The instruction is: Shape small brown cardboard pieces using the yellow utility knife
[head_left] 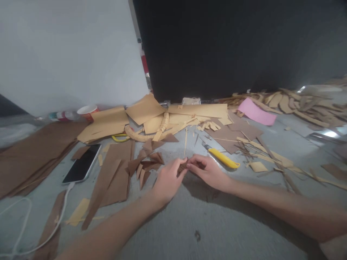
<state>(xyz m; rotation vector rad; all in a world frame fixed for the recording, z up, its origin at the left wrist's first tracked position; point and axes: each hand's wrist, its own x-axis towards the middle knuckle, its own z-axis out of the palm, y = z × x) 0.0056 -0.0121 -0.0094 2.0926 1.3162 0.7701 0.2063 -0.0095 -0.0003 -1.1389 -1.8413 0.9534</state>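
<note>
My left hand (168,179) and my right hand (208,170) meet over the grey floor, both pinching a small folded piece of brown paper (183,166) between the fingertips. Most of that piece is hidden by the fingers. Just left of my left hand lies a cluster of folded brown paper triangles (146,163). A yellow utility knife (222,157) rests on the floor just beyond my right hand.
A phone (82,163) on a white cable (32,231) lies at the left beside brown paper sheets (114,177). Tan card sheets (108,122), a woven tan strip (141,136), yellow-handled scissors (119,137), a pink sheet (256,112), a red cup (87,111) and scraps (271,151) lie farther back, before a black panel (238,47).
</note>
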